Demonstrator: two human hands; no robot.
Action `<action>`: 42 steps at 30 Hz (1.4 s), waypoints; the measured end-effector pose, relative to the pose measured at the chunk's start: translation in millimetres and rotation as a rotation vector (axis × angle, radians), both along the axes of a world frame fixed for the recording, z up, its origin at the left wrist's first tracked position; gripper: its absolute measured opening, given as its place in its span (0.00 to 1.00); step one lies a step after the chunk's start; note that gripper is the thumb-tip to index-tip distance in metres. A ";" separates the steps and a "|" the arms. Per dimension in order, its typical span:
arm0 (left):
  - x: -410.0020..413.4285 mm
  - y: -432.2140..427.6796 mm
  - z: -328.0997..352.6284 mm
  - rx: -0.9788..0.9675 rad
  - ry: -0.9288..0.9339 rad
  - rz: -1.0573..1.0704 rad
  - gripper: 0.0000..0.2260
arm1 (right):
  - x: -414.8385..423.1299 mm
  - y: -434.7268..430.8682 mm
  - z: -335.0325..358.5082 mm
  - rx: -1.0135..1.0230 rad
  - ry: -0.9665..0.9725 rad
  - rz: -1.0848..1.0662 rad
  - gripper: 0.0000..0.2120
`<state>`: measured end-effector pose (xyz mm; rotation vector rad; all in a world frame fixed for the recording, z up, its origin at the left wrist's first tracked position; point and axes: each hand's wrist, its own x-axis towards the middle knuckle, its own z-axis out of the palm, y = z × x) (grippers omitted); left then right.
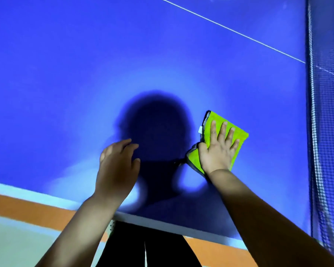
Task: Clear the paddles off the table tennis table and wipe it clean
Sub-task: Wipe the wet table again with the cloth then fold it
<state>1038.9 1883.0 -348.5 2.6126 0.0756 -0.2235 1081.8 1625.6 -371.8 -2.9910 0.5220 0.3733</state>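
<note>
The right grip (219, 151) lies flat with fingers spread on a folded yellow-green cloth (219, 118) right of centre, pressing it onto the blue desk (66, 74). The left grip (118, 166) is at lower centre, fingers loosely curved and holding nothing. A dark shadow (156, 122) falls between them. A white line (229, 29) crosses the upper right, and a net (324, 112) runs down the right edge.

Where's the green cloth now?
In the head view, the folded lime-green cloth lies right of centre on the blue table, pressed under the right hand, near the net.
</note>
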 end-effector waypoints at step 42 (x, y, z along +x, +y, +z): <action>-126.1 25.9 27.5 0.071 -0.046 -0.026 0.23 | -74.0 60.7 -12.0 0.116 -0.131 0.581 0.34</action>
